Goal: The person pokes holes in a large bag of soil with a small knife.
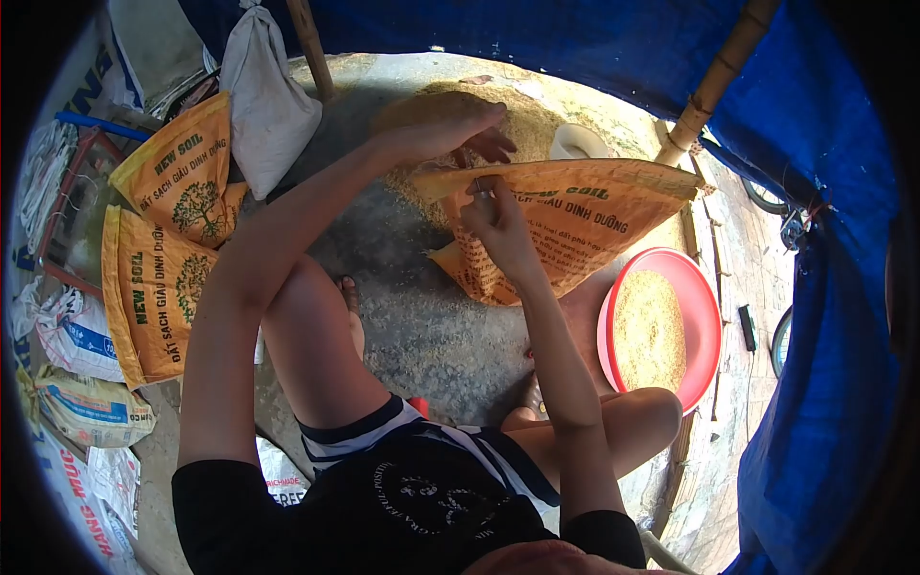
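Observation:
An orange printed sack (pixel 565 230) stands in front of me, its upper edge running across to the right. My right hand (pixel 498 225) is closed in a pinch at the left end of that edge. Something thin shows at the fingertips, too small to name. My left hand (pixel 460 134) is just above and behind the sack's edge. Its fingers are apart and stretched to the right, partly in shadow, with nothing visible in them. Behind the sack, a heap of yellowish grain or husks (pixel 537 110) lies on the floor.
A pink basin (pixel 709 331) of grain stands at the right, near my knee. A white container (pixel 578 142) sits by the heap. Orange sacks (pixel 153 297) and a full white sack (pixel 268 105) stand left. A bamboo pole (pixel 719 81) and blue tarp (pixel 815 402) border the right.

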`<state>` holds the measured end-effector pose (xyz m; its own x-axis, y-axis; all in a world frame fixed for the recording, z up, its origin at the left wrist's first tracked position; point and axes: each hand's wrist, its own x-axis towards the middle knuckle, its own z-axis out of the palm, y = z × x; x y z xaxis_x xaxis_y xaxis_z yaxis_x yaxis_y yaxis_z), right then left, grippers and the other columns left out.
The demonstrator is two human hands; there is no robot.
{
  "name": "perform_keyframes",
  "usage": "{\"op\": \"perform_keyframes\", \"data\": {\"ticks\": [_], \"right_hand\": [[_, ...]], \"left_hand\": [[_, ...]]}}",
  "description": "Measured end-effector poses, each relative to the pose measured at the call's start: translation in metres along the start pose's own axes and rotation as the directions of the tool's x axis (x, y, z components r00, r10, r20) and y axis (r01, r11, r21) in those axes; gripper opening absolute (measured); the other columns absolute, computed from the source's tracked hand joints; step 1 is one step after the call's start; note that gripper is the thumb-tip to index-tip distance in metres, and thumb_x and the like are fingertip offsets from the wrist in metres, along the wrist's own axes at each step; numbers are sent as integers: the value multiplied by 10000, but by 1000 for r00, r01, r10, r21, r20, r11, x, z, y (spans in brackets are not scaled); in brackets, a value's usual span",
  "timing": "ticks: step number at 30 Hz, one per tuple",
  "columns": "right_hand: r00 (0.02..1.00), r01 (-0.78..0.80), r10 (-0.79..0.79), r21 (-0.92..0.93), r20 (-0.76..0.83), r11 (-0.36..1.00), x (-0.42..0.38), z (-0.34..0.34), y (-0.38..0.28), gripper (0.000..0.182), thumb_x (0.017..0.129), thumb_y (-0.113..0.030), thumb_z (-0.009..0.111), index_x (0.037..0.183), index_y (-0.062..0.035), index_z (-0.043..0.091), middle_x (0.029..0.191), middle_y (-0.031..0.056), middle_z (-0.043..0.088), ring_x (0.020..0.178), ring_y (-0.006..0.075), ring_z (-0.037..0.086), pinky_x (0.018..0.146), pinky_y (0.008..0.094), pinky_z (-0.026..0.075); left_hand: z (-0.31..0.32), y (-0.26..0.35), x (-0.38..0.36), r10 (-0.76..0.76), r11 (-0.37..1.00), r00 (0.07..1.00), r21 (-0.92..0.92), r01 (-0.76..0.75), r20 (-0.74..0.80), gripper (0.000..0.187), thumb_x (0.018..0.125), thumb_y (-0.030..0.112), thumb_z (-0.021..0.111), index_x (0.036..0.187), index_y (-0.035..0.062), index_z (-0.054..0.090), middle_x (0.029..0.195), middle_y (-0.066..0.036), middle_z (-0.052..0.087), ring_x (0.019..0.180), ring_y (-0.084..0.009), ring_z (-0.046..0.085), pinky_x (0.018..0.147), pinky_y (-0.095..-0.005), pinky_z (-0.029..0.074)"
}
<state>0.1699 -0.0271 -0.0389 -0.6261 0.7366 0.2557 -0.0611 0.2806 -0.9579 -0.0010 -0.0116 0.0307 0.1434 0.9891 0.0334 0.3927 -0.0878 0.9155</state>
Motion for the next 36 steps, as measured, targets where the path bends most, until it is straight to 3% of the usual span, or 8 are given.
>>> {"op": "perform_keyframes", "data": {"ticks": [3, 5, 8, 12, 14, 17, 20, 36], "right_hand": [[1000, -20, 20, -12, 11, 1000, -2, -4, -1, 252, 812, -78, 560, 1037, -57, 449, 762, 46, 519, 682, 105, 511, 615, 256, 427], [999, -24, 25, -49, 23, 999, -2, -4, -2, 263, 823, -87, 549, 1061, -46, 445, 775, 55, 556, 692, 108, 551, 626, 255, 443], [998, -57, 56, 47, 20, 997, -3, -2, -8, 264, 824, -84, 544, 1065, -45, 443, 757, 49, 556, 678, 106, 544, 617, 253, 442], [998, -54, 59, 192, -17, 980, -2, 5, -8, 198, 835, -43, 527, 1009, -56, 435, 700, 37, 494, 578, 90, 484, 534, 226, 412], [997, -69, 72, 219, -6, 973, -1, 8, -8, 188, 845, -41, 517, 1011, -57, 431, 689, 33, 493, 570, 90, 481, 530, 222, 411], [997, -76, 80, 258, -3, 963, -1, 10, -9, 171, 858, -56, 513, 1007, -62, 430, 689, 30, 492, 570, 90, 478, 525, 222, 408], [992, -115, 122, 274, -10, 955, -1, 12, -11, 170, 862, -64, 514, 1010, -63, 429, 683, 28, 490, 566, 90, 476, 517, 227, 401], [978, -205, 204, 232, 29, 951, -3, 7, -22, 161, 866, -100, 525, 1013, -41, 499, 616, 19, 492, 464, 64, 442, 413, 214, 340]], "left_hand": [[-7, 3, 4, -123, 992, 978, -17, 127, 166, 774, 850, 675, 215, 1017, 52, 644, 899, -92, 638, 828, -165, 569, 770, -294, 430], [-13, 6, 5, -193, 977, 975, 112, 181, 108, 727, 858, 654, 262, 917, 62, 681, 828, -77, 637, 770, -139, 566, 747, -264, 426], [-20, 6, 3, -200, 954, 979, 236, 185, 41, 654, 879, 595, 335, 945, 17, 632, 901, -66, 626, 729, -103, 515, 709, -252, 429], [-35, 8, -7, -220, 916, 976, 342, 209, -6, 527, 870, 532, 443, 922, 44, 636, 871, -42, 623, 778, -106, 536, 730, -251, 422], [-36, 2, -14, -53, 948, 999, 313, 52, -8, 394, 850, 450, 532, 917, 77, 638, 876, -19, 627, 828, -108, 554, 753, -259, 420], [-45, 5, -19, -2, 903, 995, 429, -40, 97, 326, 832, 359, 595, 951, 57, 632, 893, -23, 620, 851, -119, 544, 785, -285, 418], [-45, 6, -24, 28, 877, 999, 478, -43, 40, 277, 812, 361, 610, 929, 113, 654, 874, 4, 641, 844, -96, 572, 773, -254, 418], [-32, 24, -21, 169, 842, 986, 523, -137, -14, 220, 797, 304, 631, 915, 121, 665, 818, 2, 634, 759, -116, 572, 692, -280, 439]]}}
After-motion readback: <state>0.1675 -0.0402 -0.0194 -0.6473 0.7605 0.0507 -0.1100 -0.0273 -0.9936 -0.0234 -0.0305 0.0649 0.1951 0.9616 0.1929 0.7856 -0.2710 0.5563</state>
